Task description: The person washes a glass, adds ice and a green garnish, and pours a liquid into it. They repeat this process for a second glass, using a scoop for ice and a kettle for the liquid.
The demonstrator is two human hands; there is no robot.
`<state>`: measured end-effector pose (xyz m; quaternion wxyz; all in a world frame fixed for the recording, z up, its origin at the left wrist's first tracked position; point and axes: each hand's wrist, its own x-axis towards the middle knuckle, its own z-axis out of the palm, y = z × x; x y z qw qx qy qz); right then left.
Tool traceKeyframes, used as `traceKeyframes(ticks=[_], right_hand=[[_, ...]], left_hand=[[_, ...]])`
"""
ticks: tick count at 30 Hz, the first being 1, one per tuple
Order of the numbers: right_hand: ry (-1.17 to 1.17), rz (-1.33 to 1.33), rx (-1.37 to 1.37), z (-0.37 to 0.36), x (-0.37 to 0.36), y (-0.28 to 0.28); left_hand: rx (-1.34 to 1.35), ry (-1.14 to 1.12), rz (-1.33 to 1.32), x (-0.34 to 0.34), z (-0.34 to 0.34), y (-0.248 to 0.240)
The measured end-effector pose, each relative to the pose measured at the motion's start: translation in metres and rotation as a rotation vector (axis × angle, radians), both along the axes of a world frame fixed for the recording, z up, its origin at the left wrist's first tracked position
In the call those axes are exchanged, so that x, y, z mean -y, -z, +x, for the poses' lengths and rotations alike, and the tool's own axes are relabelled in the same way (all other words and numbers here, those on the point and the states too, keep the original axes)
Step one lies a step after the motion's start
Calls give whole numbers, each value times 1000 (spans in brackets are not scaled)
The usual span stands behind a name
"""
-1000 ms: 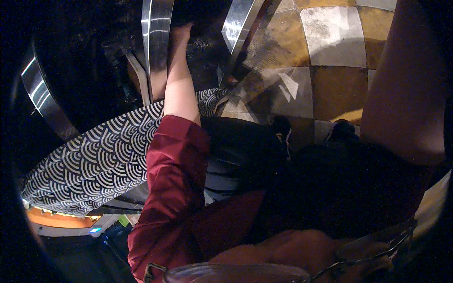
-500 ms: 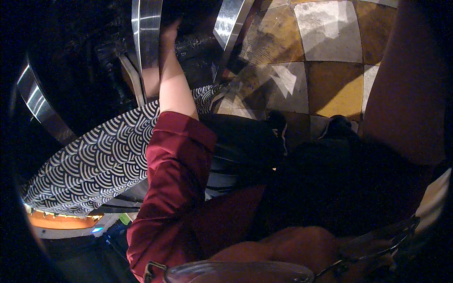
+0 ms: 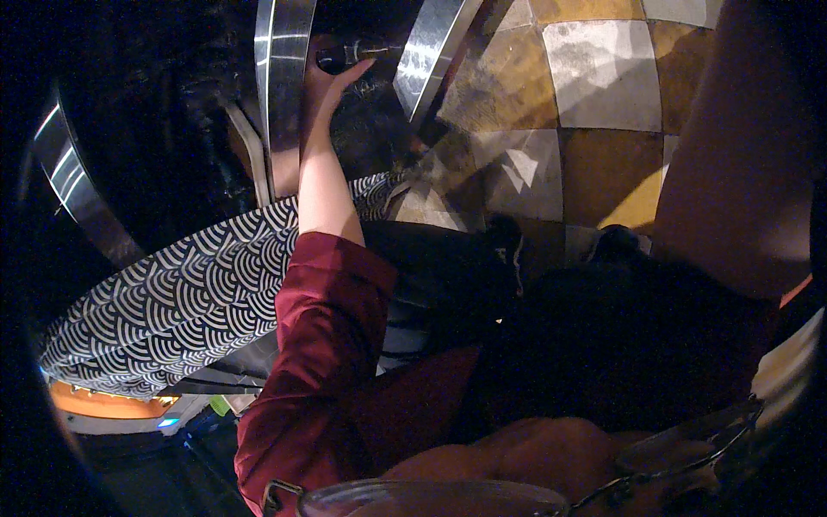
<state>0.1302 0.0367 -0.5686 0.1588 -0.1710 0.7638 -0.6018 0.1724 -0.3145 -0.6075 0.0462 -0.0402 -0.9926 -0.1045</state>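
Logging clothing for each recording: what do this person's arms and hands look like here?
The left sleeve is plain dark red, with a wide turned-up cuff; the forearm beyond it is bare. The left hand shows no glove or watch, though part of it is lost in the dark. The right hand is not in view.

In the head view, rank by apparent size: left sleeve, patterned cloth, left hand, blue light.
1. Left sleeve and patterned cloth: look alike, so unranked.
2. Left hand, visible part only.
3. Blue light.
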Motion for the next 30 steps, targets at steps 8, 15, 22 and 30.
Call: traceKeyframes(ticks=[8,15,22,30], right_hand=[[-50,8,25,-2,0,-5],[-112,13,63,-4,-1,-13],[-191,19,116,-11,7,-14],[-323,43,198,-13,38,6]], left_hand=[[21,407,-161,-27,6,-13],[-189,-99,-35,-57,43,19],[-750,-353,281,-101,66,78],[-655,-500,813,-93,36,104]])
